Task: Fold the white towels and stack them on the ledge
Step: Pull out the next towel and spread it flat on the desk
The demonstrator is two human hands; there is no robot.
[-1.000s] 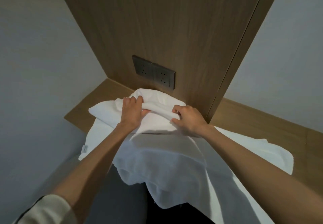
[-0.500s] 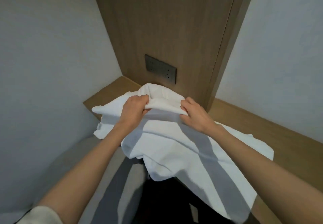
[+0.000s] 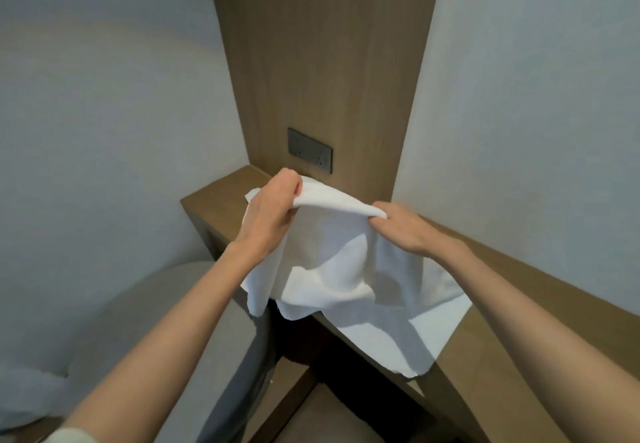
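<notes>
Head view, left hand point(image 3: 268, 216), right hand point(image 3: 401, 231) gripping towel point(image 3: 332, 259), ledge point(image 3: 220, 197)

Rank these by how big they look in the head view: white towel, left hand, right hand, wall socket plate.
1. white towel, by far the largest.
2. left hand and right hand: about alike, not ranked.
3. wall socket plate, smallest, though farther from the camera.
</notes>
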